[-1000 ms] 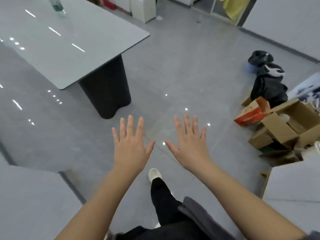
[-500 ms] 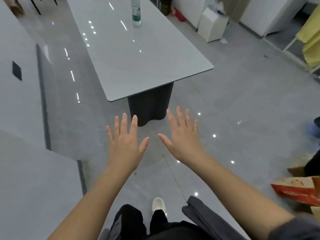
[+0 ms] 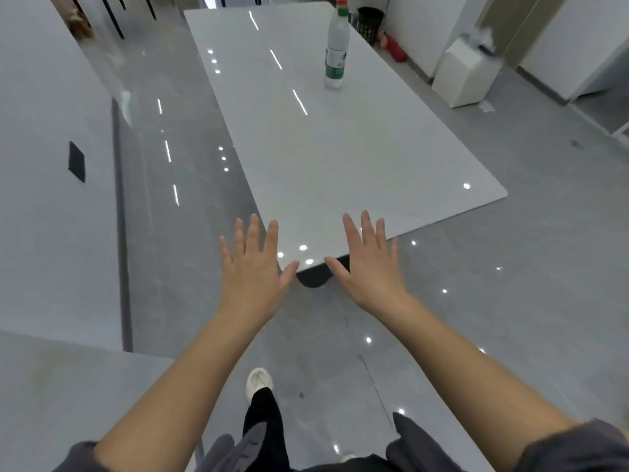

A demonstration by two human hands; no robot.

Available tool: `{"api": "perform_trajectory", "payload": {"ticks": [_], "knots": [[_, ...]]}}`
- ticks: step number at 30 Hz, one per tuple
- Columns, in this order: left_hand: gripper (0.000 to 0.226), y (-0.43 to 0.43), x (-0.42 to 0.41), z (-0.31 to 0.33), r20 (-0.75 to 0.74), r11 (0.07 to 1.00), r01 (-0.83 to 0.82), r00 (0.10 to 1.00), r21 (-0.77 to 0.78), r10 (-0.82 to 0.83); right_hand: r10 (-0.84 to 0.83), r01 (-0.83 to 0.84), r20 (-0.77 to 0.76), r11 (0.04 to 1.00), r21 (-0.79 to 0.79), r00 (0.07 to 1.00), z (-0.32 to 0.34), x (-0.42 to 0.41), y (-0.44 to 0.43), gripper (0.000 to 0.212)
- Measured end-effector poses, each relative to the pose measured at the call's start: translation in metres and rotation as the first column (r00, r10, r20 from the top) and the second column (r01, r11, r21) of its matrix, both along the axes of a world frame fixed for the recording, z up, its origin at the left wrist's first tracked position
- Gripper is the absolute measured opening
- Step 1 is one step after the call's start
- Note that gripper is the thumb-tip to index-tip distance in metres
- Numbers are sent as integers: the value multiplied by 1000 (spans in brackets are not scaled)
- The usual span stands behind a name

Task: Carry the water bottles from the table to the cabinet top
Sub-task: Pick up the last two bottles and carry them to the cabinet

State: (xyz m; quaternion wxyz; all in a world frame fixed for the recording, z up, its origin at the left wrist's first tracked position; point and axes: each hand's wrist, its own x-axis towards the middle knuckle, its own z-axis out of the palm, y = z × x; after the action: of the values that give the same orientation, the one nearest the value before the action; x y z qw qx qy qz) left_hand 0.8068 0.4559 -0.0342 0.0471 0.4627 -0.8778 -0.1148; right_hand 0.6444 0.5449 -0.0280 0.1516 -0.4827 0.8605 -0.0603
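Left hand (image 3: pixel 253 267) and right hand (image 3: pixel 369 267) are both spread flat, palms down, fingers straight and apart, holding nothing. They hover over the near end of the counter (image 3: pixel 340 148) and the floor (image 3: pixel 510 301) in front of it. I see no contact with anything.

Risks, my call:
- **Tipping:** the water bottle (image 3: pixel 337 49) is tall and narrow on a glossy top. A fast or off-centre reach could tip it before fingers wrap it.
- **Rolling off:** it stands close to the counter's right edge. If knocked over, it could roll off toward the white box (image 3: pixel 466 74) on the floor.
- **Grip:** thin clear plastic probably gives under a hard squeeze. A grip high on the neck could let it swing.
- **Approach:** the bottle is well apart from both hands, at the far end, so I have to walk along the counter first. The near corner and the dark pedestal (image 3: pixel 315 277) sit right in the path, easy to bump.
- **Footing:** the floor is shiny with reflections everywhere, so slipping is possible.
- **Count:** only one bottle is in view. Others may be out of frame or already moved, cannot tell.

Bottle look: upright, clear body, red cap (image 3: pixel 341 2), green and white label (image 3: pixel 335 68) round the lower middle. I cannot tell the fill level at this range. Nothing touches it. A grey flat surface (image 3: pixel 68 386) at near left could be the cabinet top, not sure.
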Motion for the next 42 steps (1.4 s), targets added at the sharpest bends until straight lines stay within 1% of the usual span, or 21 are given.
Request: {"api": "perform_trajectory", "payload": {"ticks": [5,12,19,23,26,30,34,39,42], "knots": [[74,-97,-13,11,29,997,73,997,-28,-72,-80,80,2,997,-6,997,-7,-18,-82,76],[72,-209,-54,0,135,992,121,983,16,-122,-148,148,40,989,5,988,-26,-60,-178,77],[72,-305,-87,-14,139,990,134,980,53,-141,-159,159,31,987,15,987,-33,-98,-279,78],[71,-375,-106,-23,145,980,194,970,39,-197,-183,182,24,983,26,983,-39,-119,-343,77],[71,-432,-122,-29,146,960,273,949,57,-279,-261,260,16,965,23,965,-44,-134,-389,78],[70,-502,-143,-28,139,916,396,906,59,-400,-414,415,56,909,-18,909,-45,-145,-439,79],[71,-561,-169,-27,92,879,474,874,52,-477,-531,550,174,831,-83,829,-47,-155,-483,85],[72,-619,-225,-33,63,822,563,820,89,-569,-603,676,334,715,-177,725,-53,-192,-528,94],[73,-653,-267,-40,64,787,610,785,93,-616,-606,727,419,639,-249,676,-61,-231,-557,98]]}}
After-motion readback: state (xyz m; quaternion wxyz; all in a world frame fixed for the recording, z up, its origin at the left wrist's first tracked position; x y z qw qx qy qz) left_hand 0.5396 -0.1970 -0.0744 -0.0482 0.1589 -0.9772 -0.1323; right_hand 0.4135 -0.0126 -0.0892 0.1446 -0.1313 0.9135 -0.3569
